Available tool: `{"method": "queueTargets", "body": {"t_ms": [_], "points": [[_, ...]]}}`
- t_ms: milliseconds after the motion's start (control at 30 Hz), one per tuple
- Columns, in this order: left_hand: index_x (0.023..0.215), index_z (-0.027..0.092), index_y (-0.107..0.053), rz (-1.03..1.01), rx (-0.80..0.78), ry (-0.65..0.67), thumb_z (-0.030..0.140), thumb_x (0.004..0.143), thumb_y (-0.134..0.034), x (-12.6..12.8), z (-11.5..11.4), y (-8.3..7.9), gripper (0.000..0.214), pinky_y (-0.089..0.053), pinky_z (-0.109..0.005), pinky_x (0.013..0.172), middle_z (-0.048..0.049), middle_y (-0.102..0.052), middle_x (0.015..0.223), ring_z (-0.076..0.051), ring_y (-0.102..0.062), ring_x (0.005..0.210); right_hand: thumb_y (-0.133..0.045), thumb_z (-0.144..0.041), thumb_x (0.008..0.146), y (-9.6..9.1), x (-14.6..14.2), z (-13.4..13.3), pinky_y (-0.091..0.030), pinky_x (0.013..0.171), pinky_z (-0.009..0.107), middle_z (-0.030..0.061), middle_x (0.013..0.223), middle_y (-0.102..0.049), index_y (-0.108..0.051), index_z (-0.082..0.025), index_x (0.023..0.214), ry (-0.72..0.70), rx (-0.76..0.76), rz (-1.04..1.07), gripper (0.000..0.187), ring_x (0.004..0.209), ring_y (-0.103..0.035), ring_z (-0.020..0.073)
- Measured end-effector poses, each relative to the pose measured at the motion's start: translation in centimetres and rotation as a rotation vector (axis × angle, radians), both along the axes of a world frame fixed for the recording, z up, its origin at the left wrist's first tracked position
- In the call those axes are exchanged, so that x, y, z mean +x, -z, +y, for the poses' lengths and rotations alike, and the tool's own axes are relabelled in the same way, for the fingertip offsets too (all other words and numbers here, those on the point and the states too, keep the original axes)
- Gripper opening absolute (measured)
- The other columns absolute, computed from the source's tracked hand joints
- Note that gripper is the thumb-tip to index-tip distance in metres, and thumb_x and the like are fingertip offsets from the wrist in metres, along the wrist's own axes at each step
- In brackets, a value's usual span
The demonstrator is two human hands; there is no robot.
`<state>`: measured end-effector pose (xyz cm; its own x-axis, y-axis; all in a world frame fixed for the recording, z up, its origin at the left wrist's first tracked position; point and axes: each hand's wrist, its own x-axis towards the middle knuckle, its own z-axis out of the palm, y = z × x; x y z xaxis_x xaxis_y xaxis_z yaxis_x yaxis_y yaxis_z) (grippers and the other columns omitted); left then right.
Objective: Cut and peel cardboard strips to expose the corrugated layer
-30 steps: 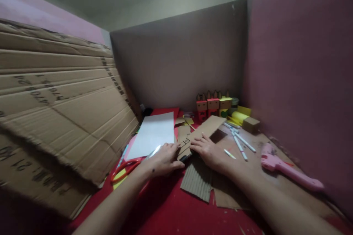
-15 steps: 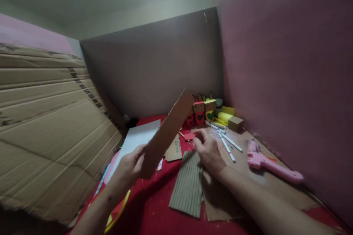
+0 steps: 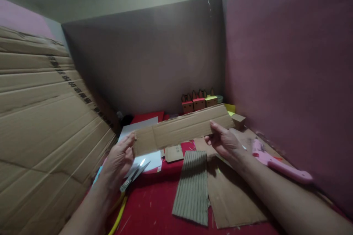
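A long cardboard strip (image 3: 179,127) is held up over the table, slanting slightly upward to the right. My left hand (image 3: 118,158) grips its left end, and my right hand (image 3: 223,139) pinches it near the right end, thumb on the front face. A vertical crease runs across the strip toward its left side. Beneath it lies a ribbed corrugated piece (image 3: 191,187) on the red table cover (image 3: 154,205). Close to my left hand are scissors (image 3: 135,176) with yellow handles, blades pointing away; part of them is hidden by my wrist.
Flat brown cardboard (image 3: 234,194) lies on the right, with a pink glue gun (image 3: 281,165) beyond it by the wall. Small red and yellow boxes with pointed ears (image 3: 198,102) stand at the back. A large cardboard panel (image 3: 46,128) rises on the left. White paper (image 3: 150,159) lies behind the scissors.
The cardboard strip has turned from a steep slant to nearly level. My right hand has come up from the table and taken hold of its right end.
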<state>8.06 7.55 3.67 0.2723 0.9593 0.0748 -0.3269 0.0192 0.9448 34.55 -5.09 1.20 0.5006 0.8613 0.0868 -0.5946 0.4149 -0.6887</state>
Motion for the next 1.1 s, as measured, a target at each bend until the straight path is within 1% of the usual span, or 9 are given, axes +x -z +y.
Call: {"method": "queueTargets", "body": {"t_ms": [100,167,267,433,533,633,833,967,1100], "points": [[0.088,0.014,-0.064,-0.168,-0.291,0.079,0.017,0.084,-0.049,1.4,-1.7,1.1,0.016,-0.053,-0.034,0.066,-0.0101,-0.069,0.084,-0.022,-0.065,0.082,-0.071,-0.027,0.067,0.7,-1.2,0.3,-0.042,0.036,0.023,-0.0007,0.069,-0.067,-0.058,-0.019,0.082,-0.047,0.022,0.062,0.021,0.044,-0.058,0.0129],[0.085,0.013,-0.064,-0.206,-0.387,0.154,0.018,0.087,-0.046,2.6,-3.1,1.4,0.019,-0.054,-0.038,0.069,-0.0120,-0.068,0.087,-0.024,-0.065,0.084,-0.069,-0.029,0.070,1.0,-2.1,0.2,-0.045,0.041,0.025,0.0003,0.062,-0.065,-0.059,-0.017,0.077,-0.143,0.015,0.084,0.017,0.047,-0.060,0.0145],[0.083,0.014,-0.063,-0.254,-0.356,0.138,0.014,0.086,-0.046,3.5,-4.0,1.5,0.018,-0.054,-0.035,0.062,-0.0097,-0.069,0.088,-0.021,-0.066,0.074,-0.068,-0.028,0.070,0.8,-2.4,-0.3,-0.049,0.049,0.029,0.0036,0.072,-0.068,-0.062,-0.017,0.082,-0.252,0.075,0.029,0.017,0.060,-0.064,0.0183],[0.074,0.016,-0.062,-0.275,-0.337,-0.017,0.007,0.085,-0.044,2.3,-2.6,1.0,0.022,-0.050,-0.028,0.045,-0.0020,-0.068,0.074,-0.016,-0.062,0.057,-0.063,-0.018,0.068,-0.6,0.2,-1.2,-0.050,0.061,0.029,0.0029,0.082,-0.070,-0.065,-0.018,0.092,-0.200,0.128,-0.035,0.024,0.073,-0.062,0.0176],[0.077,0.014,-0.062,-0.299,-0.258,0.015,0.008,0.085,-0.044,2.0,-2.6,1.1,0.021,-0.045,-0.025,0.038,-0.0032,-0.067,0.076,-0.015,-0.061,0.055,-0.063,-0.019,0.068,-0.5,0.4,-1.2,-0.050,0.059,0.031,0.0050,0.084,-0.071,-0.066,-0.017,0.091,-0.322,0.092,-0.085,0.023,0.072,-0.063,0.0197],[0.077,0.014,-0.062,-0.312,-0.188,0.089,0.013,0.086,-0.045,2.5,-3.8,1.6,0.019,-0.044,-0.023,0.038,-0.0039,-0.065,0.070,-0.015,-0.060,0.053,-0.066,-0.020,0.068,0.2,-1.4,-1.0,-0.051,0.071,0.037,0.0073,0.088,-0.071,-0.067,-0.016,0.090,-0.418,0.127,-0.087,0.023,0.080,-0.065,0.0226],[0.096,0.016,-0.060,-0.210,-0.226,0.320,0.025,0.080,-0.061,3.0,-5.4,3.1,0.018,-0.048,-0.023,0.046,-0.0043,-0.065,0.077,-0.010,-0.056,0.050,-0.065,-0.027,0.074,1.5,-4.5,-0.6,-0.052,0.071,0.035,0.0099,0.073,-0.071,-0.067,-0.010,0.086,-0.402,0.057,-0.104,0.021,0.069,-0.067,0.0202],[0.094,0.016,-0.060,-0.244,-0.097,0.308,0.023,0.078,-0.062,2.7,-4.8,2.7,0.018,-0.046,-0.022,0.042,-0.0020,-0.062,0.066,-0.012,-0.056,0.049,-0.069,-0.023,0.070,0.9,-3.7,-0.7,-0.052,0.068,0.035,0.0076,0.080,-0.072,-0.065,-0.013,0.091,-0.369,0.072,-0.051,0.023,0.071,-0.067,0.0202],[0.079,0.013,-0.060,-0.265,-0.102,0.220,0.015,0.079,-0.059,2.1,-3.8,1.8,0.003,-0.047,-0.022,0.043,-0.0009,-0.059,0.055,-0.012,-0.056,0.046,-0.070,-0.014,0.064,-0.4,-1.0,-0.9,-0.052,0.067,0.032,0.0002,0.080,-0.071,-0.064,-0.019,0.084,-0.143,0.031,0.054,0.022,0.072,-0.065,0.0169]]}}
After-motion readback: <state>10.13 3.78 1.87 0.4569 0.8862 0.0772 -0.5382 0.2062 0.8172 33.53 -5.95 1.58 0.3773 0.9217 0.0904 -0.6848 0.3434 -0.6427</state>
